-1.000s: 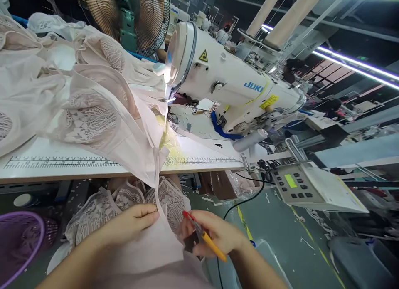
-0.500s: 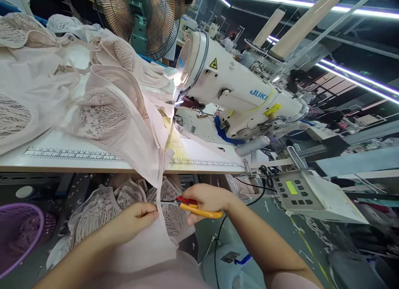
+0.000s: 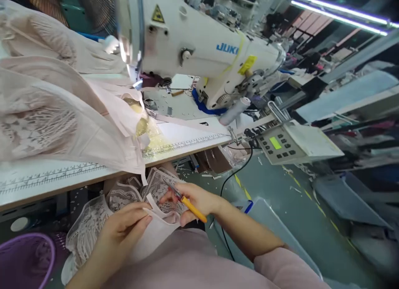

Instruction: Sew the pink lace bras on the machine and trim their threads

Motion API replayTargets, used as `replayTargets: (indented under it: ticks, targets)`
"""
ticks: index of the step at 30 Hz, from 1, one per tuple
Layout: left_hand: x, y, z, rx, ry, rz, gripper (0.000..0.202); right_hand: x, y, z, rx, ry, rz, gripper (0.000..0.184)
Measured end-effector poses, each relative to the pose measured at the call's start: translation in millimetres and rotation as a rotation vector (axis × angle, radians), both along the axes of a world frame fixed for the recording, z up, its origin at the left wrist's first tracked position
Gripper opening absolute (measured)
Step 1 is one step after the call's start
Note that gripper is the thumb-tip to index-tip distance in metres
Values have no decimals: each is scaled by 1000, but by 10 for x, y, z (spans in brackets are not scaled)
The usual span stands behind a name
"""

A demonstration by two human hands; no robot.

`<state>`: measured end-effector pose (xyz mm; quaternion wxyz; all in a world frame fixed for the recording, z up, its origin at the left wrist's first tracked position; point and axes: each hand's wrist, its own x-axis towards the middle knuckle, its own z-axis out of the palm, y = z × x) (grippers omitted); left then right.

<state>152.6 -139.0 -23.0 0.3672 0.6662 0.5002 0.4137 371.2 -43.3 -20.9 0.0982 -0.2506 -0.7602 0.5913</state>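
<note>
My left hand [image 3: 124,224] pinches the edge of a pale pink fabric piece [image 3: 157,235] lying in my lap. My right hand [image 3: 195,201] is closed on yellow-handled thread snips [image 3: 190,206], whose tip points up and left over a heap of lace pieces [image 3: 137,191] below the table edge. More pink fabric with lace panels [image 3: 52,118] is spread over the white table [image 3: 46,179] on the left and runs under the needle of the white Juki sewing machine [image 3: 193,43]. The strip between the table fabric and my lap piece now hangs in two separate ends.
A grey control box [image 3: 283,143] with a green display hangs right of the table, with a black cable [image 3: 240,168] dropping below it. A purple basket [image 3: 25,260] stands at lower left. A fan [image 3: 81,6] is behind the fabric. Blue bins are on the green floor.
My right hand brought the snips up to the strip, closed them on it, then dropped back beside my left hand. The strip is now parted. The view has tilted and moved closer to the machine.
</note>
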Motion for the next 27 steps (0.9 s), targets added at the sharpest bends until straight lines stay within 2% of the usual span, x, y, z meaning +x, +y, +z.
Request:
replayTargets:
  ticks: [5,7,9,11,13,16,19,22,25,27]
  targets:
    - [4,-5,30,272,260,43,12,-24,-370,-267,-381,77,-337,53]
    - [18,-14,42,332,337,9,11,-27,-386,-283,-423,32,-363,46]
    - [53,-19,54,367,382,-38,11,-31,-331,-253,-284,-125,-281,38]
    - [107,-19,64,400,427,-90,13,-48,-253,-213,-80,-326,-137,32]
    - [169,-16,74,453,471,-146,16,-79,-194,-192,53,-463,-20,26]
    - [231,-11,84,493,489,-199,20,-114,-173,-212,94,-521,-38,24]
    - [222,-17,78,386,471,-116,18,-68,-203,-269,-3,-408,-140,28]
    - [173,-33,41,224,437,38,13,38,-257,-337,-269,-114,-218,27]
    - [152,-49,-28,109,360,187,11,118,-330,-408,-503,122,-286,48]
    - [164,-58,-76,43,315,313,9,132,-380,-439,-500,127,-334,62]
